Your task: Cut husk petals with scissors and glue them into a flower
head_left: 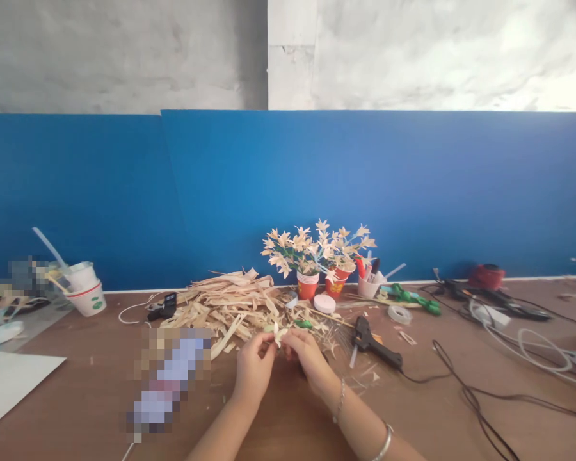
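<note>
Between my two hands, over the middle of the table, is a small cream-coloured flower (277, 334) with pointed petals. My left hand (256, 363) pinches it from the left between thumb and fingertips. From the other side, my right hand (307, 352) closes its fingertips on the flower too; the exact grip is partly hidden. Just beyond both hands lies a heap of dry, pale husk strips (230, 298). Similar flowers (302, 246) stand in a red paper cup (307, 287) and a second red cup (335, 285) behind.
Right of my hands lies a black glue gun (374, 346), its cable trailing right. Nearby are a tape roll (400, 314), a white round lid (324, 303) and a tool cup (367, 285). White cables (523, 346) lie at right. A paper cup (89, 299) and white sheet (16, 384) are left.
</note>
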`<state>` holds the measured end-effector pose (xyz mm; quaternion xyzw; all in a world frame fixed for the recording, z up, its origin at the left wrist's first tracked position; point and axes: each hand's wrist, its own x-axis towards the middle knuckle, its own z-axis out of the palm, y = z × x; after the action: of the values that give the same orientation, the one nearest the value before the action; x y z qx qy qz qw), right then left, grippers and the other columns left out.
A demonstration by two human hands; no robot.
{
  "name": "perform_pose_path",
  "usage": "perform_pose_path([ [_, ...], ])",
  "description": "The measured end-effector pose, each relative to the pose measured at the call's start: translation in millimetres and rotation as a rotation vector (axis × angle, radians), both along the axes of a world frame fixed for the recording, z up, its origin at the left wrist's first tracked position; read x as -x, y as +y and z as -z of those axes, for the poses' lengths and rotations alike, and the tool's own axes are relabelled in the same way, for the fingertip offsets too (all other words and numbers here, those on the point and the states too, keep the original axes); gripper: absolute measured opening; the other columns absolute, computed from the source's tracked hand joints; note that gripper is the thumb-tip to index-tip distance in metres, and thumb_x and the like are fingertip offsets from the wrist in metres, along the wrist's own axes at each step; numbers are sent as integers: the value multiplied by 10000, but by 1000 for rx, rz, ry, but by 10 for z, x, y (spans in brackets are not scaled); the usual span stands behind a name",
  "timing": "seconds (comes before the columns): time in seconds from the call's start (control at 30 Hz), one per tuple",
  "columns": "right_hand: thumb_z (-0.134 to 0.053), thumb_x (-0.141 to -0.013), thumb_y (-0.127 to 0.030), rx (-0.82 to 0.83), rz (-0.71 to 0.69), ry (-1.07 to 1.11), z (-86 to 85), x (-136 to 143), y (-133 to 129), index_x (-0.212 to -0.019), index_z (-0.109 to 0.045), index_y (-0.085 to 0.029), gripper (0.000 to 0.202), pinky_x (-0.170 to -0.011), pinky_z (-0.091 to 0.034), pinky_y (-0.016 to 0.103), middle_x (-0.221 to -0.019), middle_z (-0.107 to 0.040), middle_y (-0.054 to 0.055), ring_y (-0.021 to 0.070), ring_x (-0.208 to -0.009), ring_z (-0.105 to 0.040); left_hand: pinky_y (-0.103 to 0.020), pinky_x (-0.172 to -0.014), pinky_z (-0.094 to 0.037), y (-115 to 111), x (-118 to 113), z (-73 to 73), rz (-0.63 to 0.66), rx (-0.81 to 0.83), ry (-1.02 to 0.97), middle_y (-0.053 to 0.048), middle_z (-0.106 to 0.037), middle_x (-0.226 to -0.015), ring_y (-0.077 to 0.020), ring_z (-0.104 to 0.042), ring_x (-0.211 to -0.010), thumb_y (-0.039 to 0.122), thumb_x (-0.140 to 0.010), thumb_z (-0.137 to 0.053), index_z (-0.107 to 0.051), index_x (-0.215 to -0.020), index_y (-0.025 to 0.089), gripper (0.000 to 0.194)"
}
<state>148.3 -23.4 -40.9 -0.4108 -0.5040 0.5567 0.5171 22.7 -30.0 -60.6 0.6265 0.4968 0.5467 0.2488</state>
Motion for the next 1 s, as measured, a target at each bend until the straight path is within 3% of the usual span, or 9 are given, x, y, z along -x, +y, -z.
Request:
perform_pose_path([
  [0.23, -586, -603, -306, 11, 65, 11, -10, -1, 24, -585, -488, -187, 155, -482, -282, 218, -466, -433, -66, 83, -456, -362, -243, -504, -481, 27, 3, 88, 72, 79, -72, -42, -674, -625, -170, -634, -573, 251, -760, -526, -654, -819, 149, 175],
  [0.37, -588, -602, -298, -14, 85, 1, -8, -8, 28, -540, -477, -181, 173, -494, -290, 224, -471, -436, -54, 85, -469, -367, -232, -499, -467, 37, -4, 103, 102, 99, -117, -40, -664, -611, -161, -620, -559, 246, -747, -536, -652, -800, 145, 162],
  [0.73, -598, -617, -279, -82, 53, -14, 18, -23, 35, -567, -475, -174, 168, -505, -276, 222, -505, -452, -54, 85, -489, -368, -198, -410, -402, 38, -7, -10, 185, 312, -318, -16, -624, -553, -149, -587, -513, 304, -660, -601, -630, -725, 131, 187],
  [1.0, -581, -637, -285, -100, -1, -50, -26, -40, 23, -597, -456, -183, 166, -507, -285, 218, -514, -465, -57, 89, -499, -385, -178, -402, -379, 47, 13, -45, 231, 347, -373, 5, -607, -534, -127, -563, -501, 302, -621, -650, -598, -668, 137, 179],
])
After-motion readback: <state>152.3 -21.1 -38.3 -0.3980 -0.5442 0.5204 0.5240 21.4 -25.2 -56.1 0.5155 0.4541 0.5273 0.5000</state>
